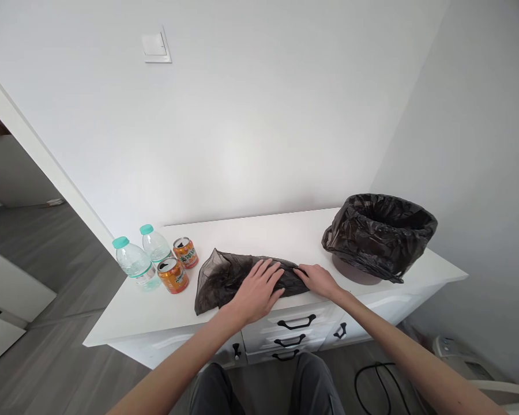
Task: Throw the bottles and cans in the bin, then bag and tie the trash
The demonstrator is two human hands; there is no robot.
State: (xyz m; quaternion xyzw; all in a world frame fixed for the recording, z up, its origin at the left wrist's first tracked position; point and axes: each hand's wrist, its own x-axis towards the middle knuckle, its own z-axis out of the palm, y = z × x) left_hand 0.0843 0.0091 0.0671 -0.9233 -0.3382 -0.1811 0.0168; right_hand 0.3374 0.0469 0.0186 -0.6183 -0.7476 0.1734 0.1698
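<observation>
A thin black plastic bag (225, 275) lies flattened and wrinkled along the front of the white cabinet top. My left hand (259, 288) rests on its middle, fingers stretched out and a little apart. At the bag's right end, my right hand (318, 280) pinches the narrow gathered plastic between thumb and fingers. The bag's left end fans out loosely towards two orange drink cans, the front can (173, 276) and the back can (185, 253). Off to the right stands a bin (358, 272) lined with another black bag (372, 242), its mouth open.
Two clear bottles with teal caps, the front bottle (134, 262) and the back bottle (155, 243), stand left of the cans. The white cabinet top (277, 230) meets the wall behind. Drawers with black handles (296, 323) face my knees. A black cable (378, 369) lies on the floor.
</observation>
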